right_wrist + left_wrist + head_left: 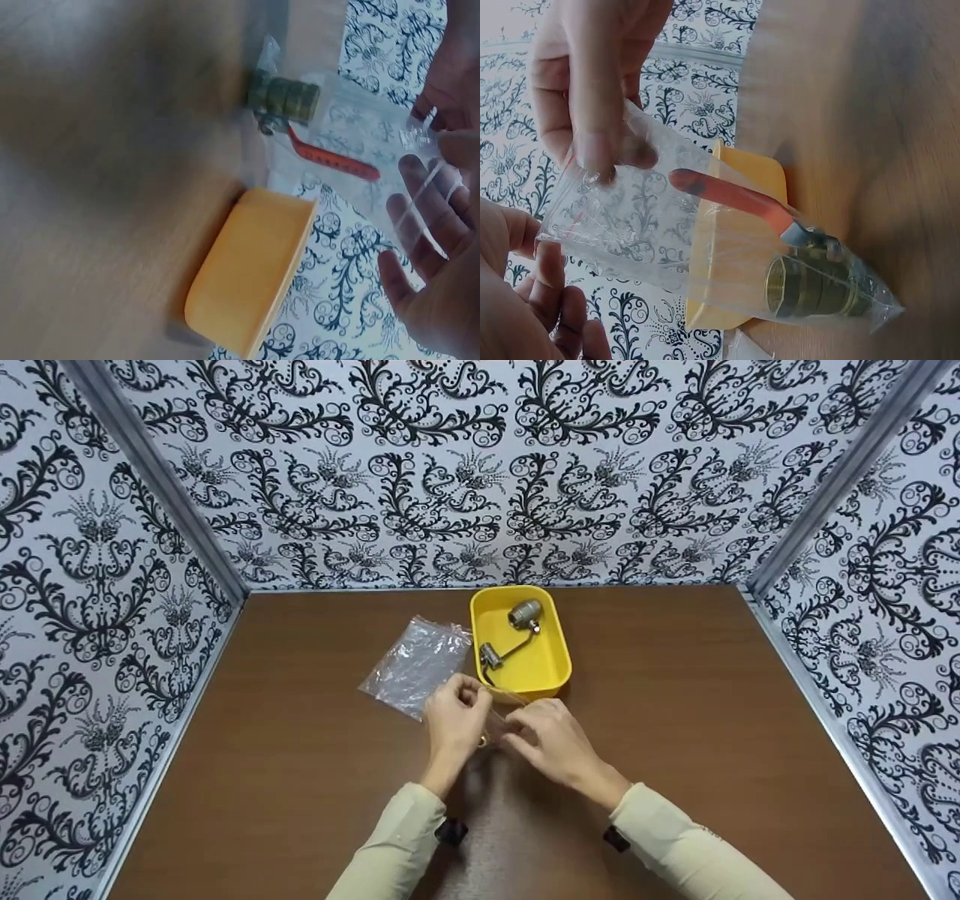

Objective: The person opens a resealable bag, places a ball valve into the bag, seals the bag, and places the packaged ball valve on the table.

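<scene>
A clear zip bag (660, 217) hangs between my two hands, in front of the yellow bin. Inside it lies a brass ball valve (810, 285) with a red lever handle (735, 196). My left hand (456, 716) pinches the bag's upper edge at one side. At the other side my right hand (551, 739) holds the bag near its zip, with thumb and fingers on the film. In the right wrist view, the right hand's fingers (427, 225) lie behind the clear plastic. The valve weighs down the bag's bottom corner, low over the table.
The yellow bin (564, 656) stands just beyond my hands, with a grey metal valve-like fitting (525, 613) and a smaller metal fitting (489, 655) inside. Left of it a flat clear plastic bag (416, 664) lies on the brown table (675, 660). Patterned walls enclose the back and sides.
</scene>
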`<state>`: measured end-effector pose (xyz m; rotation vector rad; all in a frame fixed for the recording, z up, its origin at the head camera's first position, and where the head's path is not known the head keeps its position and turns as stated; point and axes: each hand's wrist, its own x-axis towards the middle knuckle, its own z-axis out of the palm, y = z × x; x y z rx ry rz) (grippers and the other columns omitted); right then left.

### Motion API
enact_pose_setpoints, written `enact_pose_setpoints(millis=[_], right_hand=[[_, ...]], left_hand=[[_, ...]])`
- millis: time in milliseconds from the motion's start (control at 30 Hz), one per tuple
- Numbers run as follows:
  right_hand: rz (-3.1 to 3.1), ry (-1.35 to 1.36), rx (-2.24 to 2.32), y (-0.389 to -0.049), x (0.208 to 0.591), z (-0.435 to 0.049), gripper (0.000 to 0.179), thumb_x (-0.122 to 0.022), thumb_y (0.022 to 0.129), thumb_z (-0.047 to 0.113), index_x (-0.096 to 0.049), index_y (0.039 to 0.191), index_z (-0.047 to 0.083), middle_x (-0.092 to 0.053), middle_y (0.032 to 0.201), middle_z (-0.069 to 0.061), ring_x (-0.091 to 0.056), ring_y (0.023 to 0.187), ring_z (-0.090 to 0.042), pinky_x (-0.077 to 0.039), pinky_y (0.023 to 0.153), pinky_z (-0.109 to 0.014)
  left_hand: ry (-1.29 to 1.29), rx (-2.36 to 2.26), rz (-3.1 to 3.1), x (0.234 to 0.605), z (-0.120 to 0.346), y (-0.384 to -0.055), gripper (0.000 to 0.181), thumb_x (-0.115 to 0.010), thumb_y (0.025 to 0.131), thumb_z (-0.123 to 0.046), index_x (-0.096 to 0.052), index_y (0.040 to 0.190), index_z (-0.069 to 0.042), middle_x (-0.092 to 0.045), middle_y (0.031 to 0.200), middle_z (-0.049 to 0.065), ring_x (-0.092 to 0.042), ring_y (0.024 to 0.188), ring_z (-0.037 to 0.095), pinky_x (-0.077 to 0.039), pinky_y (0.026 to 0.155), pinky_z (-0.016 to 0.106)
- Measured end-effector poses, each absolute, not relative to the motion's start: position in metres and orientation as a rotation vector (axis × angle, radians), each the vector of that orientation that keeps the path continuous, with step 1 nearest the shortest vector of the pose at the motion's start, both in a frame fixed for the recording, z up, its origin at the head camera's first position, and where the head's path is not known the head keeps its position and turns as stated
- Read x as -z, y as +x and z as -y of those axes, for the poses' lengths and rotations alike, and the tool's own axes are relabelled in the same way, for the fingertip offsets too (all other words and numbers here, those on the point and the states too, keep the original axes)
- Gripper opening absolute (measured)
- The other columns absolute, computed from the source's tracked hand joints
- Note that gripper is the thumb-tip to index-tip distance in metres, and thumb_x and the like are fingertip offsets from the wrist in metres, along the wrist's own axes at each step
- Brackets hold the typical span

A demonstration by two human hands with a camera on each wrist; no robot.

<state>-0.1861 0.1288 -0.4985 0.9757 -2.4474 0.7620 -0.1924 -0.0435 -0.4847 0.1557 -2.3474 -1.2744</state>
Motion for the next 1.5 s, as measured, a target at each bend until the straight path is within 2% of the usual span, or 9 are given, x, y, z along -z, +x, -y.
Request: enact_pose_setpoints(millis=[267,433,533,633,767,933,1233,1400,1500], right_hand=[[2.359,1.043,-0.825,-0.190,0.485,-0.135,0.008,-0.078,0.080,0.016,-0.073,0.086,0.016,-0.070,0.100,0.002,-0.060,0.104,-0.019,-0.043,0.093,-0.041],[2.387,1.156,-0.806,-0.196,0.471,-0.146,0.003,-0.074,0.084,0.021,-0.073,0.084,0.017,-0.065,0.118,-0.005,-0.054,0.118,-0.023,-0.039,0.100,-0.048],[2.421,1.212,-0.776,-0.199,0.465,-0.154,0.005,-0.072,0.085,0.023,-0.072,0.083,0.019,-0.061,0.125,-0.007,-0.050,0.124,-0.026,-0.036,0.102,-0.052],[2.461,1.260,-0.751,-0.201,0.459,-0.163,0.003,-0.072,0.085,0.021,-0.072,0.082,0.020,-0.058,0.130,-0.007,-0.048,0.127,-0.028,-0.035,0.104,-0.055],[2.506,1.287,-0.718,-0.205,0.454,-0.175,0.005,-0.072,0.086,0.017,-0.071,0.084,0.021,-0.057,0.132,-0.007,-0.047,0.127,-0.028,-0.037,0.102,-0.054],[2.559,1.222,-0.694,-0.209,0.452,-0.189,0.002,-0.072,0.085,0.015,-0.071,0.085,0.017,-0.061,0.124,-0.007,-0.052,0.120,-0.028,-0.041,0.099,-0.051],[2.723,0.980,-0.825,-0.215,0.455,-0.202,0.008,-0.073,0.087,0.023,-0.071,0.092,0.018,-0.071,0.091,0.005,-0.063,0.092,-0.015,-0.048,0.089,-0.042],[2.748,0.876,-0.971,-0.218,0.457,-0.204,0.008,-0.074,0.086,0.015,-0.067,0.089,0.018,-0.069,0.087,0.007,-0.063,0.086,-0.014,-0.050,0.083,-0.038],[2.766,0.856,-1.008,-0.218,0.459,-0.203,0.013,-0.074,0.085,0.013,-0.065,0.094,0.016,-0.069,0.090,0.005,-0.065,0.089,-0.014,-0.053,0.084,-0.037]], left_hand=[[0.093,1.311,2.396,0.485,0.048,-0.193,0.008,-0.062,0.085,-0.022,-0.065,0.081,-0.016,-0.062,0.071,-0.001,-0.055,0.069,0.015,-0.044,0.069,0.033],[-0.099,1.366,2.415,0.492,0.053,-0.195,0.018,-0.056,0.092,-0.014,-0.067,0.106,-0.012,-0.071,0.102,0.004,-0.063,0.098,0.023,-0.048,0.091,0.040],[-0.249,1.419,2.487,0.498,0.057,-0.194,0.033,-0.054,0.092,-0.010,-0.061,0.125,-0.013,-0.067,0.123,0.005,-0.059,0.117,0.024,-0.042,0.105,0.042],[-0.397,1.460,2.562,0.503,0.059,-0.194,0.038,-0.053,0.094,-0.014,-0.057,0.132,-0.015,-0.063,0.131,0.006,-0.056,0.125,0.025,-0.039,0.109,0.045],[-0.528,1.458,2.572,0.508,0.062,-0.195,0.025,-0.058,0.096,-0.019,-0.065,0.119,-0.013,-0.069,0.118,0.004,-0.061,0.115,0.025,-0.044,0.103,0.044],[-0.553,1.409,2.565,0.508,0.064,-0.195,0.011,-0.064,0.093,-0.020,-0.070,0.098,-0.013,-0.072,0.100,0.001,-0.066,0.100,0.021,-0.048,0.094,0.039],[-0.595,1.291,2.537,0.498,0.057,-0.187,0.010,-0.065,0.092,-0.020,-0.071,0.096,-0.013,-0.073,0.096,-0.001,-0.067,0.094,0.016,-0.051,0.089,0.033],[-0.675,1.204,2.495,0.493,0.054,-0.183,0.009,-0.066,0.091,-0.018,-0.071,0.097,-0.014,-0.073,0.096,-0.001,-0.067,0.093,0.014,-0.052,0.089,0.031],[-0.687,1.151,2.483,0.491,0.053,-0.182,0.009,-0.067,0.090,-0.018,-0.071,0.097,-0.014,-0.073,0.097,-0.002,-0.067,0.094,0.014,-0.052,0.089,0.030]])
